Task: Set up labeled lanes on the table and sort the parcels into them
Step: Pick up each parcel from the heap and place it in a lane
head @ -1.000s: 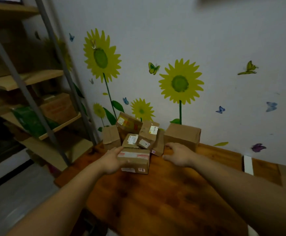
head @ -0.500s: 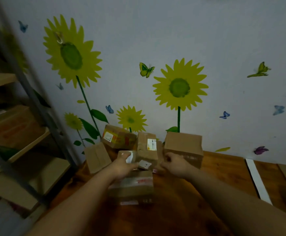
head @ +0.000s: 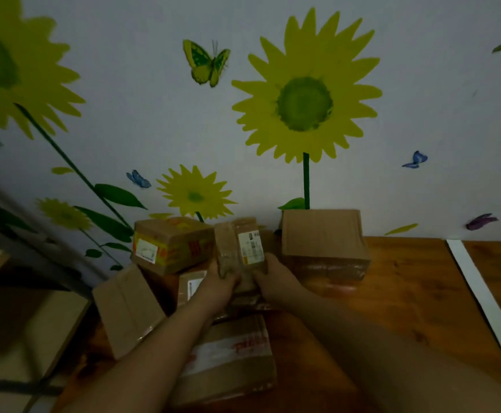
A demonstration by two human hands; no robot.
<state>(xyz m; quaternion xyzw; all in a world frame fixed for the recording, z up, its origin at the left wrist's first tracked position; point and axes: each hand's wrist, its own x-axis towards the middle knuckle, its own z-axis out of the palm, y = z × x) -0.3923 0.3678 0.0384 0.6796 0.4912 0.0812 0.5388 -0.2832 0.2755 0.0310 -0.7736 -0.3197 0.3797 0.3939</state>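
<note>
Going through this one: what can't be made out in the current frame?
Head view:
Label text on the upright parcel, gripped by left hand and right hand: blurred.
The small parcel: mostly hidden behind the left hand.
The white strip: cut off by the right edge.

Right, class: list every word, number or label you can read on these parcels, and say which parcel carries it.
No text reads clearly.
On the held parcel, gripped by the left hand and right hand: white-yellow label, print blurred.
On the yellow-marked box: white label, red marks, unreadable.
On the front parcel: red print on white tape, blurred.
</note>
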